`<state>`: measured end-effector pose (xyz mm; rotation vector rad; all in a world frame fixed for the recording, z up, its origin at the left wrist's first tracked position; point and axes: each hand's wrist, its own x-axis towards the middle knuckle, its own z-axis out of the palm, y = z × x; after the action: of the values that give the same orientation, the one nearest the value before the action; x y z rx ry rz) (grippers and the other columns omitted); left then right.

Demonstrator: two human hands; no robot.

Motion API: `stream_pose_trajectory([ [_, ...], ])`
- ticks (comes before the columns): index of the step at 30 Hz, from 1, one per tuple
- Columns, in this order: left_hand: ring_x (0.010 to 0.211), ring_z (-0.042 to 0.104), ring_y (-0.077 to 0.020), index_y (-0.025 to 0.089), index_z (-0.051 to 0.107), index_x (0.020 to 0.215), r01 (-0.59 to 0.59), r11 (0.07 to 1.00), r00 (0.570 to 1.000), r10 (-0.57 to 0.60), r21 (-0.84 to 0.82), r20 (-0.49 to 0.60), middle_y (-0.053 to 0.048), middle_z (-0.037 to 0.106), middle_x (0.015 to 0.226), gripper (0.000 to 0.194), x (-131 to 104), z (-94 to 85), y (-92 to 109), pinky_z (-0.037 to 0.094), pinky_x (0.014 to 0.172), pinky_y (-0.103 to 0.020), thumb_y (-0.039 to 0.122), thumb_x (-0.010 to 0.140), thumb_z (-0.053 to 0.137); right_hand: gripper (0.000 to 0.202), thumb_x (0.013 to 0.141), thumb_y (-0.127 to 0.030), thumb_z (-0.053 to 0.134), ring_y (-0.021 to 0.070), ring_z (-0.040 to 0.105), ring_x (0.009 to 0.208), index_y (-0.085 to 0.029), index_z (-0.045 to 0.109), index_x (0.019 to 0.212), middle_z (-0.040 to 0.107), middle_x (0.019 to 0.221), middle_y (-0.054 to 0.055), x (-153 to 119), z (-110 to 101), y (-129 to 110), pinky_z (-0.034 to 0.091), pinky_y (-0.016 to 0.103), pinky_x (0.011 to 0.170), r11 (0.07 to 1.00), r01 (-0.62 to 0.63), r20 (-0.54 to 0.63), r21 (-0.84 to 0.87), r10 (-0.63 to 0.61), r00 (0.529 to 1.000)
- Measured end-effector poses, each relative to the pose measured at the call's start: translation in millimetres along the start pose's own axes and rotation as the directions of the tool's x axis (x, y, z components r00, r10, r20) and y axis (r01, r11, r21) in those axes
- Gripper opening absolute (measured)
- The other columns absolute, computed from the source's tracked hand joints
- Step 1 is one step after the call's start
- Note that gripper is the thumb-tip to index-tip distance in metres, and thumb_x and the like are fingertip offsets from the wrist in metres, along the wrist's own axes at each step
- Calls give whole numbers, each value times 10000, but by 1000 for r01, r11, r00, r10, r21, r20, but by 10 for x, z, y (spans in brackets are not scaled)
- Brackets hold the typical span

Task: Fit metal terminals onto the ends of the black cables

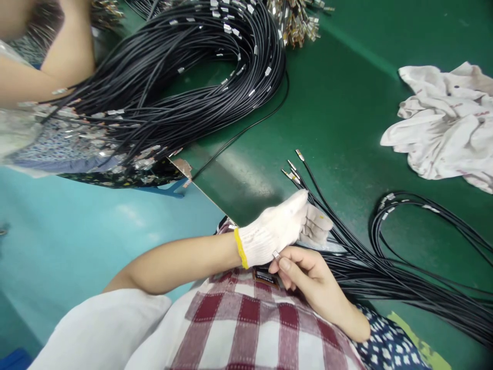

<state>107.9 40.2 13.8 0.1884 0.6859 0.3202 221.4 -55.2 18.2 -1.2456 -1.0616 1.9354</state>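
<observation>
- checked apron [250, 318]: dark patch [265, 277] with pale lettering, apparently one word, too small to read reliably.
- white tags [227, 28] on black cables [185, 56]: print illegible.
- white cloth [447, 123]: reddish marks, illegible.

We are seeing crumpled white fabric [447, 123] lying on the green desk [339, 118], beyond and right of our right hand's fingers [287, 265]. Far left beyond them, another person's bent arm [77, 46] is showing; pale blue floor [77, 231] is showing to their left.
</observation>
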Motion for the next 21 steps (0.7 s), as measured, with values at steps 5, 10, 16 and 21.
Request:
stream_pose_trajectory([
  [5,723,583,-159,116,682,810,-6,993,1000,6,117,-1,-62,646,762,673,-3,71,-46,467,795,-302,757,844,477,337,994,-380,535,91,424,479,-138,683,812,502,525,-44,-20,41,-22,358,209,496,990,44,-38,-131,-49,998],
  [10,733,567,-171,128,671,811,21,978,1000,-24,210,13,-62,635,762,753,21,41,-137,454,780,-317,831,812,401,298,993,-278,521,112,528,542,-148,676,774,619,603,1,-57,66,-20,419,218,550,951,111,-49,-290,-130,990],
  [16,715,548,-174,140,667,822,40,961,995,-63,273,76,-50,613,728,824,63,-9,-182,446,776,-333,872,802,291,309,993,-295,524,123,552,528,-151,682,769,640,598,9,-62,90,-22,449,220,539,928,130,-70,-349,-164,984],
  [21,675,532,-163,139,657,819,88,962,991,-110,257,72,-48,604,723,820,69,-17,-182,438,733,-319,860,815,267,309,989,-288,531,119,551,522,-152,679,754,637,594,6,-72,96,-31,451,216,540,921,139,-68,-364,-175,982],
])
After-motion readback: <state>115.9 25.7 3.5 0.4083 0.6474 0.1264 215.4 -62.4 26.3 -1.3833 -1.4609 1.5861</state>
